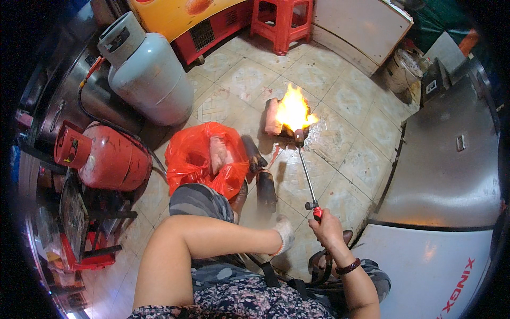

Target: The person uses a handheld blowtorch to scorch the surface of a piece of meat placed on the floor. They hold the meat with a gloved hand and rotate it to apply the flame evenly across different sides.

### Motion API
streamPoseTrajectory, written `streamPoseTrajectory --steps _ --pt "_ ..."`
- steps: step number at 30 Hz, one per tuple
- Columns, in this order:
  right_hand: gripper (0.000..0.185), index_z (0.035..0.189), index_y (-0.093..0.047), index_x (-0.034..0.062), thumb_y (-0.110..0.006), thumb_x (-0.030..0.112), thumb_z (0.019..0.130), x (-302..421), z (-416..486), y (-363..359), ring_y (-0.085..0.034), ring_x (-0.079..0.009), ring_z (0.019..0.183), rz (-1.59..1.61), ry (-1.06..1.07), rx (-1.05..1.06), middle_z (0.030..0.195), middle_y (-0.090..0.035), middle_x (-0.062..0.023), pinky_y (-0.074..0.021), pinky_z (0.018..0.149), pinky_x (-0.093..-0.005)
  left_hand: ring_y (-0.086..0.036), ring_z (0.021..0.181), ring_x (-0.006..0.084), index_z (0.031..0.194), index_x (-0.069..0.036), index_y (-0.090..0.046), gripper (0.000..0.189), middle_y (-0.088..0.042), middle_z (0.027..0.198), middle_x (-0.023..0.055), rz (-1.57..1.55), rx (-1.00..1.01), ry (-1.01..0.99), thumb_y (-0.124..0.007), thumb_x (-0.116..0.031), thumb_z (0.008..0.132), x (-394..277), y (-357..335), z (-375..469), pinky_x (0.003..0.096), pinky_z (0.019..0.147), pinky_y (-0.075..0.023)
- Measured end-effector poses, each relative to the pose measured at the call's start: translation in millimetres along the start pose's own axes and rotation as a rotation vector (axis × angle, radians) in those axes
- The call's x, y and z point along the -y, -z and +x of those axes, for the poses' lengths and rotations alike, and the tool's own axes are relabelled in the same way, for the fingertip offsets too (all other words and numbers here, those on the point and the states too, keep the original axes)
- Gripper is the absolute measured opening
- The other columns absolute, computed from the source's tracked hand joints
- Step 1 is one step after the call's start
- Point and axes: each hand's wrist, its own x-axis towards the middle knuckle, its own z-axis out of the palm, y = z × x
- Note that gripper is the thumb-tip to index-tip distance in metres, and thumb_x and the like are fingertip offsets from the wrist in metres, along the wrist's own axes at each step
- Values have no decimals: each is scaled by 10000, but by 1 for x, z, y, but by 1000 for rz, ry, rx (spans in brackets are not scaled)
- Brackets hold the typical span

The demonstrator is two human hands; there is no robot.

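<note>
My right hand [328, 230] grips the red handle of a gas blowtorch [306, 173]. Its long metal tube points away from me to a nozzle [299, 137] low over the floor. A bright flame [294, 109] covers most of the meat there; a pale raw piece [273, 116] shows at its left. My left hand [285, 235], in a white knit glove, hangs before my body, its fingers blurred and mostly hidden. Beyond it lie a charred trotter-like piece [266, 191] and another blackened piece [252, 151]. A red plastic bag [187, 159] holds raw pale meat [220, 153].
A grey gas cylinder [153, 79] and a red one [115, 155] stand at left with a hose [103, 117]. A red plastic stool [281, 24] is at the back. Metal-topped and white appliances [446, 159] line the right. The tiled floor [344, 99] has wet patches.
</note>
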Motion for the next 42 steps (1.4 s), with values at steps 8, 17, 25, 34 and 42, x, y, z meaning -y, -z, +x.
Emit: streamPoseTrajectory --steps 8,17,25,34,42 --pt "379 912 -487 -33 -607 278 732 -1 1 -1 -584 -427 786 -22 5 1 802 -602 -264 -462 705 -489 -585 977 285 1078 -172 -645 477 -640 1048 30 -79 3 37 -707 -414 671 -1 -11 17 545 745 -420" --pt "372 899 -493 -33 -598 281 731 1 1 1 -584 -429 792 -2 -18 8 805 -600 -270 -460 712 -490 -581 979 280 1080 -193 -646 489 -638 1054 18 -33 43 33 -722 -425 657 -2 -9 21 540 728 -422" --pt "369 893 -493 -38 -597 275 728 0 1 0 -585 -431 786 15 -4 10 791 -602 -269 -460 713 -489 -577 997 296 1079 -172 -646 462 -631 1077 37 -32 24 15 -702 -401 682 -2 -7 15 564 745 -420" --pt "379 905 -497 -32 -616 281 728 -1 -2 -7 -590 -418 767 -105 19 -1 769 -600 -261 -474 680 -487 -607 893 304 1019 -126 -667 312 -655 983 68 -18 -40 7 -604 -290 762 -1 -12 16 566 711 -433" --pt "356 908 -508 -25 -615 269 739 2 -7 -8 -593 -411 773 -149 24 17 795 -605 -253 -475 689 -483 -617 856 301 994 -114 -676 255 -664 946 72 -13 -29 -8 -559 -235 802 0 -9 14 558 695 -439"
